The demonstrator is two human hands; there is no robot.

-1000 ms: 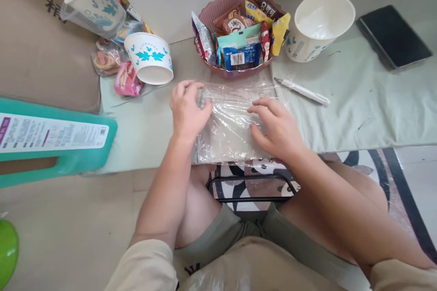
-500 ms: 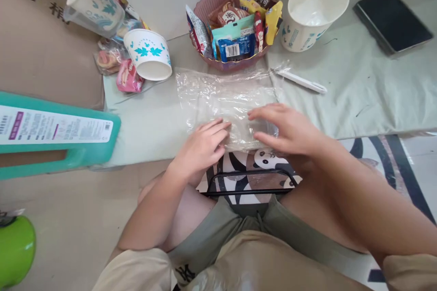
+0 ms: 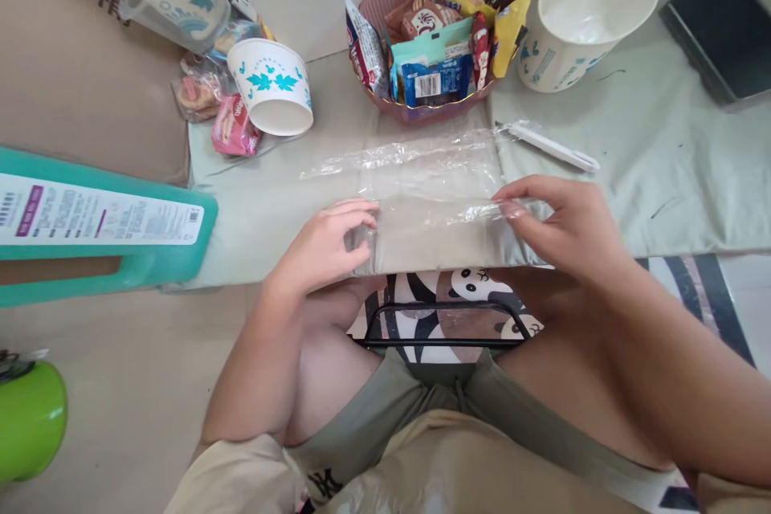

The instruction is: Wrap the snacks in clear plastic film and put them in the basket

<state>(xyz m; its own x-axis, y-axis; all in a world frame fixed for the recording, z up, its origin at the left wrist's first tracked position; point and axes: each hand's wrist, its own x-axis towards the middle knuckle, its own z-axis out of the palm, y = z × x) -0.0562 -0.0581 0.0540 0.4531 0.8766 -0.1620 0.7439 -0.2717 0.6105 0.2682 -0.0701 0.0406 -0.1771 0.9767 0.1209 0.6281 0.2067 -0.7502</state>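
Head view: a clear, crinkled plastic sheet (image 3: pixel 437 205) lies mid-frame. Right of centre, the right hand (image 3: pixel 566 221) pinches its edge between thumb and forefinger; left of centre, the left hand (image 3: pixel 319 245) curves at its other edge, thumb and fingers apart.

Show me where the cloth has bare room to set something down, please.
Widest: the cloth below the black device, right of the white tool. Smaller: between the teal container and the left hand. Crowded: back left, with cups and packets; middle, with the snack bowl and clear film at the right hand.
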